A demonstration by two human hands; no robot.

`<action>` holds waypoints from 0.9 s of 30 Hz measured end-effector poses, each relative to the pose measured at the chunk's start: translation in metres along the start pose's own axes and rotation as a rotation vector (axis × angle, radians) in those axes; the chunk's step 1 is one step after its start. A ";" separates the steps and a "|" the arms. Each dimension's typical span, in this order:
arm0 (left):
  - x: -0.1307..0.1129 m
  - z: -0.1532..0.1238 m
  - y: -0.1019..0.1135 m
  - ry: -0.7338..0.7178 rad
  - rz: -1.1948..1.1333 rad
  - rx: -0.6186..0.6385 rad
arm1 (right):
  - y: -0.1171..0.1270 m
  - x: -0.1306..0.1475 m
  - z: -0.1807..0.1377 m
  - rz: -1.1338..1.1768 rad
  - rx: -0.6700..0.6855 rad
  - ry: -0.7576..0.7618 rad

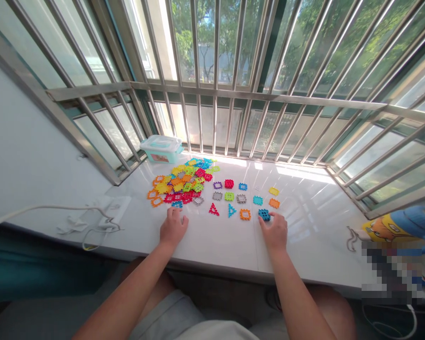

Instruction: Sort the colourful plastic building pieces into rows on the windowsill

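A blue square tile (264, 214) lies flat on the white sill at the right fingertips, while a blue tile (177, 205) lies at the pile's near edge by the left hand.

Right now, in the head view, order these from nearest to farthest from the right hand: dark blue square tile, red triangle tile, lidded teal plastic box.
1. Dark blue square tile, at the right hand's fingertips.
2. Red triangle tile, to its left.
3. Lidded teal plastic box, far left by the window bars.

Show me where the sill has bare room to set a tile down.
Bare: the white sill right of the yellow tile and orange tile, and the strip between the left hand and right hand. Crowded: the tile pile beside the box.
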State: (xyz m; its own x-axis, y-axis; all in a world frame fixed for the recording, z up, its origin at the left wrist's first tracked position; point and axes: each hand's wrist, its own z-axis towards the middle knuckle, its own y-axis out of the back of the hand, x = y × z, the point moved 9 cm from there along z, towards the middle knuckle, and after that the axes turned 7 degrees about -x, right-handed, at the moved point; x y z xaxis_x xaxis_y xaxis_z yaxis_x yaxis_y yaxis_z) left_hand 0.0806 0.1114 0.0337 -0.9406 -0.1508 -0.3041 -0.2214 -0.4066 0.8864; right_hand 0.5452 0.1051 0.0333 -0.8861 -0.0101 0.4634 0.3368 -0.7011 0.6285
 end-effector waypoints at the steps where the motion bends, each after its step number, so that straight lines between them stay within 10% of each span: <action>1: 0.003 0.001 0.000 0.021 0.010 -0.020 | 0.001 0.001 0.000 -0.003 -0.005 0.002; 19: -0.010 0.000 0.001 -0.125 -0.237 0.077 | 0.011 0.020 0.001 0.037 -0.039 0.102; 27: -0.003 0.004 -0.009 -0.089 -0.259 0.101 | -0.010 0.132 -0.062 0.177 0.321 0.490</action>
State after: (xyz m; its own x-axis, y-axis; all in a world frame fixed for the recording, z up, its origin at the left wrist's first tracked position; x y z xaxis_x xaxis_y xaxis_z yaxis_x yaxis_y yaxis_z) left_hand 0.0843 0.1188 0.0280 -0.8674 0.0279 -0.4968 -0.4773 -0.3287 0.8150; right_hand 0.4049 0.0666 0.0494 -0.8257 -0.4869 0.2850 0.5040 -0.4094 0.7606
